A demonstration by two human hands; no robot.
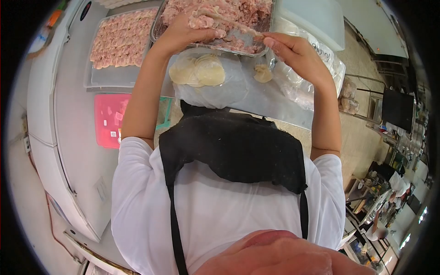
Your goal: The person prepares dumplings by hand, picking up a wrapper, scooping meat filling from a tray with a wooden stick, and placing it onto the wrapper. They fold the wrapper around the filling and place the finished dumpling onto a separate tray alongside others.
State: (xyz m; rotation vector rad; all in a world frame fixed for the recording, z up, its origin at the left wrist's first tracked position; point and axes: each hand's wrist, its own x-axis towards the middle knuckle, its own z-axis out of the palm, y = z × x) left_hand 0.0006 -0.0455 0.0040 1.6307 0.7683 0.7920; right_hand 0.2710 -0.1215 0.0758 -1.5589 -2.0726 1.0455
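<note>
My left hand (179, 35) is over the near left edge of a metal tray (155, 28), its fingers curled under a lump of minced meat on a wrapper (205, 23). In my right hand (293, 49) is a thin spreading stick (243, 28), pinched at its near end and smeared with meat. The stick's far end reaches the lump in my left hand. Pinkish minced meat (243, 8) fills the tray's far part, with the near part scraped thinner. Just below the tray lies a stack of round pale dough wrappers (201, 72) on clear plastic.
Rows of filled dumplings (123, 39) sit in a tray at the left. A small dough piece (262, 73) rests right of the wrappers. Plastic bags (298, 82) and a translucent lidded container (314, 20) stand at the right. A pink container (106, 120) is lower left.
</note>
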